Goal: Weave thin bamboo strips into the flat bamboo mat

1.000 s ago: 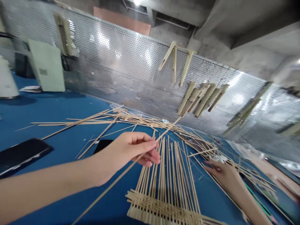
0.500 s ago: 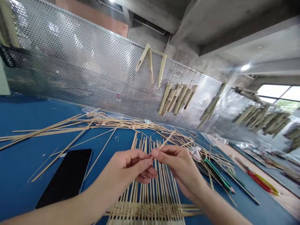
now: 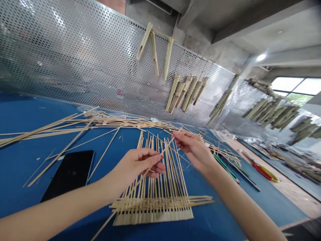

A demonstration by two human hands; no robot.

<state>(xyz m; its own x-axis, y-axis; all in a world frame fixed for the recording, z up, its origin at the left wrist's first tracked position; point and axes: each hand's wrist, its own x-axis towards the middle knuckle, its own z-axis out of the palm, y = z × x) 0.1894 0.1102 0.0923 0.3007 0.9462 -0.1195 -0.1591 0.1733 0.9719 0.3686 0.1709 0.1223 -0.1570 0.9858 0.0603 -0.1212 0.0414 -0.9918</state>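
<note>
A long thin bamboo strip (image 3: 168,145) runs slantwise between my two hands, from lower left to upper right. My left hand (image 3: 145,163) pinches it between thumb and fingers. Near its upper end, my right hand (image 3: 192,147) is closed on the same strip. Beneath them lies a piece of bamboo weaving (image 3: 155,203) on the blue table. Its upright strips fan away from me, and a few woven rows cross them near the front. The strip's lower end passes over the left side of the weaving.
A black phone (image 3: 69,175) lies at the left. Loose bamboo strips (image 3: 130,123) are heaped along the perforated metal panel (image 3: 95,63). At the right are a green-edged tool (image 3: 227,167) and red-and-yellow-handled scissors (image 3: 264,172). Bamboo pieces (image 3: 187,93) hang on the panel.
My hands have moved apart, the right one up and rightward, so the strip between them shows. The view has tipped down, bringing the weaving's front edge into sight.
</note>
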